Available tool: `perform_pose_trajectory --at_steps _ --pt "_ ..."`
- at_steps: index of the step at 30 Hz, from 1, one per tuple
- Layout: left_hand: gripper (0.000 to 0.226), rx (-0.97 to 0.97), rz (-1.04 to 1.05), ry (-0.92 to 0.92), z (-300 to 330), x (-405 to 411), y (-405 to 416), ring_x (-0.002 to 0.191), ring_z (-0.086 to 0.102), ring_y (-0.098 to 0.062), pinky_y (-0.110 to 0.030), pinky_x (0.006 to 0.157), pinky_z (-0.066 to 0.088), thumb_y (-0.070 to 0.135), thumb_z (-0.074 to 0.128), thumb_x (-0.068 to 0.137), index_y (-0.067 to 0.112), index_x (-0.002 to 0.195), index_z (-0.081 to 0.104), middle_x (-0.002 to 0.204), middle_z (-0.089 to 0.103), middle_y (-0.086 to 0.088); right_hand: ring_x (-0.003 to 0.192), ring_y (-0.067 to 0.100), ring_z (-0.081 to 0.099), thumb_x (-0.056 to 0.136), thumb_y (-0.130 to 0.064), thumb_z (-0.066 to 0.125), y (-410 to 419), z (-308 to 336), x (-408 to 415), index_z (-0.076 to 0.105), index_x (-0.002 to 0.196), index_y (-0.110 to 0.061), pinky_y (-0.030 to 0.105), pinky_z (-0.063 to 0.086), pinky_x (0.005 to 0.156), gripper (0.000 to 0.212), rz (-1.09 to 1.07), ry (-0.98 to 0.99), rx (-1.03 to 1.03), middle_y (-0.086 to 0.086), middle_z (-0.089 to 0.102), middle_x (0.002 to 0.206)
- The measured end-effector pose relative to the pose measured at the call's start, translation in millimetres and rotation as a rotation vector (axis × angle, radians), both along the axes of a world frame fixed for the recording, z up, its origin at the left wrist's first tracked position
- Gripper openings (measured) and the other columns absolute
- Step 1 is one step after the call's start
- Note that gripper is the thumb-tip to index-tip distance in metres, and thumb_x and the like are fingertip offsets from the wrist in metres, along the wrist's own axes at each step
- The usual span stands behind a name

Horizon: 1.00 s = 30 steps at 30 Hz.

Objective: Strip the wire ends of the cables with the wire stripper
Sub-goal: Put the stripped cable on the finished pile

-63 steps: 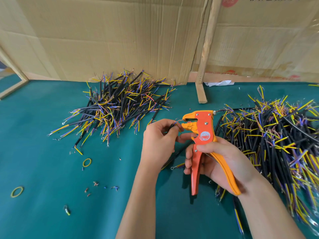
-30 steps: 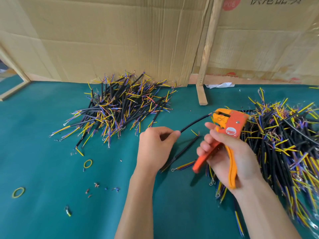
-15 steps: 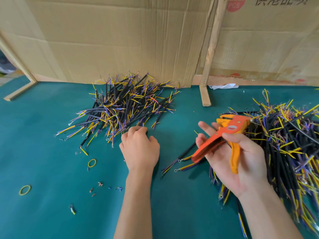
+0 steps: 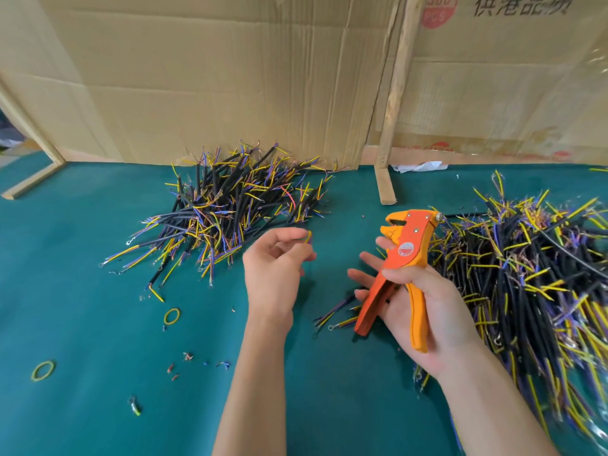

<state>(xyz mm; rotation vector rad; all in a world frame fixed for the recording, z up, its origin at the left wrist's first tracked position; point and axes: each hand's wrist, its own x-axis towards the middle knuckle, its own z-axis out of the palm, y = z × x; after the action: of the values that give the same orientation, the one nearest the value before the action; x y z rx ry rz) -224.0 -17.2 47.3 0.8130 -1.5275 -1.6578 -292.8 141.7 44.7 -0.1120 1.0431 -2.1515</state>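
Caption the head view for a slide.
Right hand holds the stripper, its handles spread, between two cable piles on a green table; left hand hovers beside it.

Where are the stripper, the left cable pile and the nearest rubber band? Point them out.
stripper [image 4: 408, 248], head view, on the orange head by its round label.
left cable pile [image 4: 227, 209], head view, pile's middle.
rubber band [image 4: 43, 370], head view, on its ring.

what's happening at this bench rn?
A person is stripping cable ends by hand. The right hand holds the orange wire stripper by its handles, with no cable in its mouth. The left hand hangs in the air, fingers loosely curled; something small and yellow shows at its fingertips, too blurred to identify. One cable pile lies by the cardboard, a bigger pile to the right, on the green mat.
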Motion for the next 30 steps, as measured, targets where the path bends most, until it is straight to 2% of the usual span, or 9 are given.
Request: perform_pose_trajectory --at_steps 4,8,11,15,20,23,26,30 --pt "0.025 -0.099 -0.319 0.007 0 0 5 0.065 0.062 -0.012 -0.014 0.054 0.041 0.002 0.069 0.066 0.016 0.087 0.071 0.069 0.069 0.0 0.088 0.036 0.067 0.068 -0.002 0.067 3 1 0 0.065 0.133 -0.011 0.038 0.051 0.069 0.066 0.075 -0.012 -0.043 0.032 0.06 0.135" --pt "0.021 -0.156 -0.533 -0.089 -3 3 7 0.061 0.058 -0.012 -0.014 0.056 0.041 0.003 0.064 0.064 0.016 0.079 0.071 0.07 0.067 -0.002 0.08 0.031 0.062 0.066 -0.007 0.069 2 0 1 0.064 0.133 -0.007 0.038 0.049 0.066 0.068 0.097 0.015 -0.066 0.025 0.064 0.134" --pt "0.016 -0.19 -0.583 -0.151 -4 4 6 0.059 0.051 -0.015 -0.019 0.054 0.038 0.006 0.063 0.065 0.019 0.072 0.07 0.063 0.064 -0.002 0.075 0.028 0.06 0.07 -0.008 0.065 4 0 -1 0.063 0.133 -0.005 0.038 0.049 0.065 0.063 0.083 0.041 -0.053 0.017 0.065 0.135" --pt "0.02 -0.176 -0.635 -0.162 -4 8 1 0.056 0.052 -0.012 -0.016 0.055 0.04 0.002 0.063 0.064 0.02 0.071 0.07 0.062 0.062 0.001 0.073 0.027 0.062 0.07 -0.01 0.064 9 0 -6 0.062 0.134 -0.004 0.037 0.051 0.064 0.064 0.036 0.061 -0.07 0.017 0.066 0.134" --pt "0.02 -0.212 -0.636 -0.229 -5 8 -1 0.054 0.046 -0.015 -0.02 0.051 0.036 0.007 0.064 0.064 0.014 0.081 0.068 0.058 0.058 0.001 0.09 0.03 0.067 0.065 -0.013 0.068 16 -1 -16 0.059 0.138 -0.004 0.037 0.049 0.071 0.074 -0.084 0.066 -0.127 0.015 0.065 0.128" --pt "0.024 -0.23 -0.679 -0.258 -5 9 2 0.056 0.044 -0.017 -0.022 0.051 0.037 0.009 0.063 0.065 0.012 0.087 0.069 0.059 0.057 0.002 0.098 0.029 0.067 0.065 -0.016 0.069 20 -1 -20 0.057 0.139 -0.004 0.036 0.048 0.074 0.076 -0.1 0.07 -0.164 0.015 0.065 0.133" --pt "0.026 -0.259 -0.721 -0.277 -3 10 5 0.062 0.047 -0.018 -0.025 0.058 0.038 0.015 0.061 0.067 0.014 0.089 0.075 0.066 0.061 -0.001 0.094 0.027 0.066 0.071 -0.018 0.064 21 -1 -18 0.053 0.143 -0.002 0.037 0.047 0.073 0.074 -0.04 0.083 -0.19 0.019 0.059 0.143" --pt "0.021 -0.234 -0.752 -0.254 0 9 5 0.073 0.057 -0.015 -0.031 0.073 0.044 0.025 0.064 0.077 0.018 0.093 0.076 0.083 0.071 -0.012 0.084 0.025 0.063 0.072 -0.017 0.063 21 0 -15 0.051 0.143 0.0 0.037 0.047 0.069 0.074 0.042 0.118 -0.205 0.02 0.059 0.143"
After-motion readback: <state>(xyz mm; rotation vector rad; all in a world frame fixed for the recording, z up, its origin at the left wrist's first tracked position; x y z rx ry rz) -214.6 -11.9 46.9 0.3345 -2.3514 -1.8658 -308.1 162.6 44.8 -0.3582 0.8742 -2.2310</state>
